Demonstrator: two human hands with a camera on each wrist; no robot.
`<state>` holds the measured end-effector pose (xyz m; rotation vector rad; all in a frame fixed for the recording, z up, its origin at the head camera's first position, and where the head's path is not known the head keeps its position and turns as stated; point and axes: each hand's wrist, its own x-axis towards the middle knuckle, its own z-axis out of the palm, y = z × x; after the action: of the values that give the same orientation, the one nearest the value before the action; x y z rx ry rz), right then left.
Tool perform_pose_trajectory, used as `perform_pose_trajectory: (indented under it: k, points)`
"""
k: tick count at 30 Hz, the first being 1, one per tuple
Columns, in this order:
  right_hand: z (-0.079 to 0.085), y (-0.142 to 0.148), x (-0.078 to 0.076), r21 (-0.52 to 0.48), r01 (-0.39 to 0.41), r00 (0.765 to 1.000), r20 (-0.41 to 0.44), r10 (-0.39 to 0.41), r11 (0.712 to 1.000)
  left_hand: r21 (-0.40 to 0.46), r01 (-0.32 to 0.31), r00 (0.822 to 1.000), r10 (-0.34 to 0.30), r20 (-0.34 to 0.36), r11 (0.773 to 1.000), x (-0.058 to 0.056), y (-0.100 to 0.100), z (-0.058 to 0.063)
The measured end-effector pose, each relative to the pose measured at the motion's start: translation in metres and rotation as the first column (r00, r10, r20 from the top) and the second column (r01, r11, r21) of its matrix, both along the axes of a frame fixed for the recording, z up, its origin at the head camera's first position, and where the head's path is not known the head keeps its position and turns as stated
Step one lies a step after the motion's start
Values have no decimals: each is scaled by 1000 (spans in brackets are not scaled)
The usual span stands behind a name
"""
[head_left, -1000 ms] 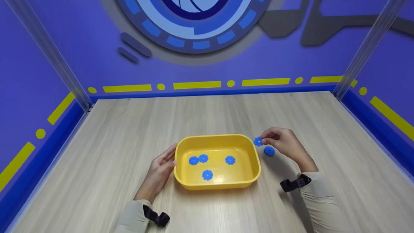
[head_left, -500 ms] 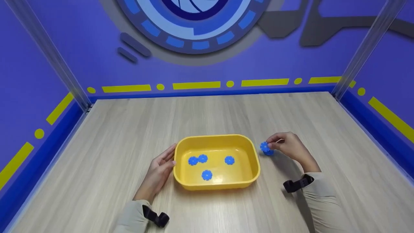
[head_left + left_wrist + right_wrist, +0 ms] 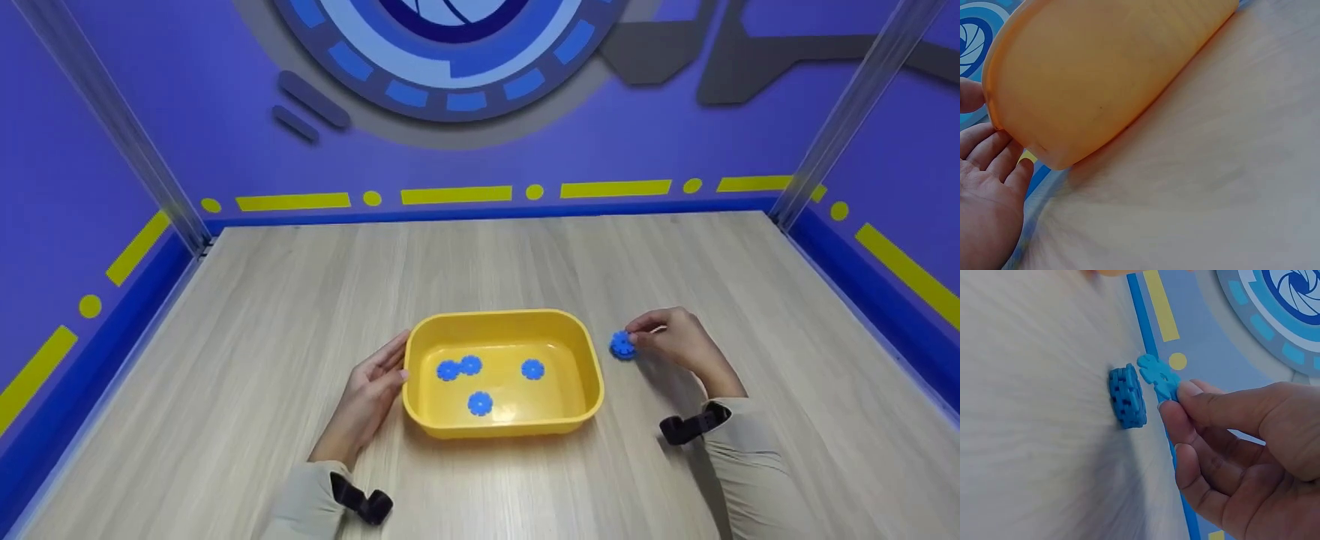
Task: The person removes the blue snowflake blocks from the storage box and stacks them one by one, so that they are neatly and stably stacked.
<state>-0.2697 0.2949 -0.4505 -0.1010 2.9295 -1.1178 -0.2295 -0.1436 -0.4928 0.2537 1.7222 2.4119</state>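
Observation:
A yellow plastic basin [image 3: 502,431] stands on the table. My left hand [image 3: 371,397] holds its left end, thumb at the rim and fingers along the outer wall; the left wrist view shows this hand [image 3: 988,191] beside the basin's wall [image 3: 1100,84]. Right of the basin, my right hand [image 3: 673,341] pinches a blue notched disc [image 3: 622,343] between thumb and fingers. In the right wrist view that disc [image 3: 1159,377] is just above a small stack of similar blue discs [image 3: 1127,396], tilted and apart from it. Several blue discs [image 3: 481,403] lie inside the basin.
The wooden table [image 3: 300,300] reaches back to a blue-purple wall [image 3: 450,165] with yellow markings. Side panels [image 3: 82,247] flank the table. Each wrist wears a black strapped camera [image 3: 364,499].
My right hand has moved slightly right and down with the blue disc, from near the basin's rim to over the stack. My left hand and the basin stay in place.

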Motion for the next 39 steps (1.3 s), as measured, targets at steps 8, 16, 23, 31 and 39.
perform_pose_trajectory:
  k: [8, 16, 23, 31, 39]
  points:
    - [-1, 2, -1, 16, 14, 998, 53, -15, 1000, -10, 1, 1000, -2, -14, 1000, 1, -1, 0]
    - [-2, 2, -3, -2, 11, 997, 81, -11, 1000, 12, -5, 1000, 5, 2, 1000, 0, -2, 0]
    - [-2, 4, -3, -13, 1, 997, 83, 0, 1000, 24, 0, 1000, 0, 2, 1000, 0, -1, 0]
    - [-3, 4, 0, 5, 15, 997, 78, -15, 1000, 25, 11, 1000, -11, -7, 1000, 0, -1, -1]
    - [7, 1, 0, 44, 10, 999, 40, -11, 999, 21, 4, 1000, -4, 0, 1000, 0, 0, -2]
